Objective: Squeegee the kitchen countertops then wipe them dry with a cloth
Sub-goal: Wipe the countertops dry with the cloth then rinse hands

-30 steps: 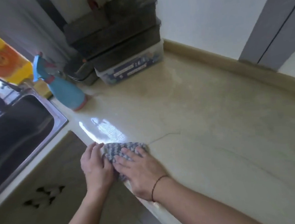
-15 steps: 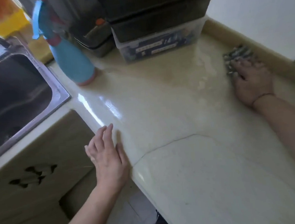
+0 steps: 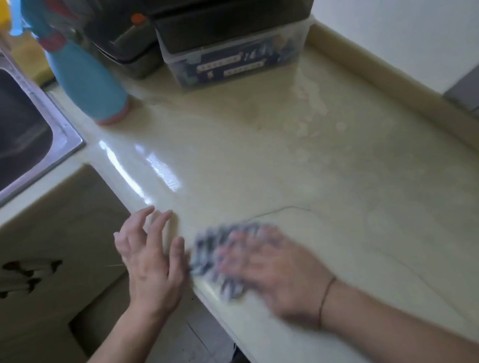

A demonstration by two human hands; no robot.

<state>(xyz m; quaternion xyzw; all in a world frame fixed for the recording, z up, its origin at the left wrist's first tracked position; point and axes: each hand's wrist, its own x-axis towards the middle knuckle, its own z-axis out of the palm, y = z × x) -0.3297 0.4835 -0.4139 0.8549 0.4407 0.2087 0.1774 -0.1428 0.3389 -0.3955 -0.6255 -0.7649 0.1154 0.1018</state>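
From my feed, a white wall (image 3: 391,12) rises beyond the grip, a steel sink (image 3: 14,136) sits far left, a carved cabinet door (image 3: 52,253) below, tiled floor (image 3: 194,351) underneath; daylight glares ahead.

The cloth (image 3: 224,257) under my right hand (image 3: 277,275) is grey-blue with pale stripes (blurred, so the pattern is rough). The counter (image 3: 348,201) is glossy cream. At its far-left corner stands a turquoise spray bottle (image 3: 87,78) with a pink base, beside a clear box (image 3: 237,64) with a blue label under black trays (image 3: 234,15). The sink (image 3: 55,115) is steel-grey.
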